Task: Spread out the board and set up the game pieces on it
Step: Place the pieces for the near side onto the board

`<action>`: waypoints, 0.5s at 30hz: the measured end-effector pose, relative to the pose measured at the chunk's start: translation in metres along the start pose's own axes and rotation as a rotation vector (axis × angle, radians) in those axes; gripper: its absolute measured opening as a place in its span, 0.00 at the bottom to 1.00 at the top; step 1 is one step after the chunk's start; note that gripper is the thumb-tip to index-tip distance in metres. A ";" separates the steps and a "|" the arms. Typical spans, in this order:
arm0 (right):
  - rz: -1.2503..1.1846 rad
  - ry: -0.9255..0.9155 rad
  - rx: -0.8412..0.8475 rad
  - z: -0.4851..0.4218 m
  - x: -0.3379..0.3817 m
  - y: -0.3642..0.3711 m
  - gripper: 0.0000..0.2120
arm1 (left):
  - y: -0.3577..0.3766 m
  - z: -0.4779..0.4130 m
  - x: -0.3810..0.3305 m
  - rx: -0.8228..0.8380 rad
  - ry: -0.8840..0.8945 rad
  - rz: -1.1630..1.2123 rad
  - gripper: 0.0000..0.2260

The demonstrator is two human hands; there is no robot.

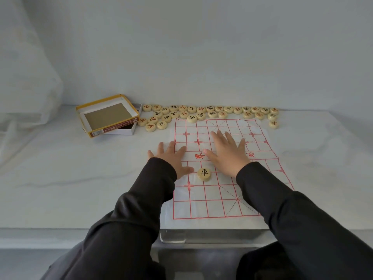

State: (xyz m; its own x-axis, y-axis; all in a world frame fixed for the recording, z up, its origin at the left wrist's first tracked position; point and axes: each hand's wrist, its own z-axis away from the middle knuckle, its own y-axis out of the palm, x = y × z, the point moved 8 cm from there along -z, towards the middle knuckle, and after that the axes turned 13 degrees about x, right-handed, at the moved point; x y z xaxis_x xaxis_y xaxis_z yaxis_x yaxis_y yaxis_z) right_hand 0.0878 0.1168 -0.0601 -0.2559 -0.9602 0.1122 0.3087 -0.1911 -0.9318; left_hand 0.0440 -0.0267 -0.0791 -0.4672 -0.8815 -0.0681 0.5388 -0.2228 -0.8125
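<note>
Flattening stage of the set-up. The thin white paper board printed with a red grid lies unfolded on the white, faintly veined stone worktop, its near edge at the worktop's front lip and its surface visibly creased. Both hands are open, with nothing gripped. The left hand presses flat, fingers spread, across the board's left margin. The right hand presses flat on the board's middle.

One round pale wooden piece bearing a black character sits on the grid between the hands, just beside the left thumb. The remaining pale round pieces with red and black characters lie loose along the board's far edge, off the grid.

Judged from this, spreading is nearly finished and placement has barely begun. The next move calls for lifting pieces one at a time from the far cluster onto line crossings, without dragging the light sheet.

At far left rests an open yellow-edged cardboard box. Behind stands a plain pale wall.
</note>
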 end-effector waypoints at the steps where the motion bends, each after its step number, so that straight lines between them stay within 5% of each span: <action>1: 0.018 -0.006 -0.011 0.009 0.001 -0.002 0.31 | 0.000 0.003 0.000 0.001 0.017 -0.002 0.35; 10: -0.268 -0.103 0.059 0.075 0.015 0.004 0.23 | 0.001 0.015 0.015 0.048 0.035 -0.064 0.33; 15: -0.175 -0.120 -0.003 0.066 0.026 0.017 0.24 | 0.003 0.022 0.011 0.104 0.079 -0.064 0.37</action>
State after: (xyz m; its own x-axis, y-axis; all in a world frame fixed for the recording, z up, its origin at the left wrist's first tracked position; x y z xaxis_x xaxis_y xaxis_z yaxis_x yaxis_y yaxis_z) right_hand 0.1465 0.0751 -0.0498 -0.1941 -0.9298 0.3126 0.2667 -0.3567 -0.8953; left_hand 0.0557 -0.0464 -0.0695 -0.5542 -0.8297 -0.0664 0.5739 -0.3232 -0.7525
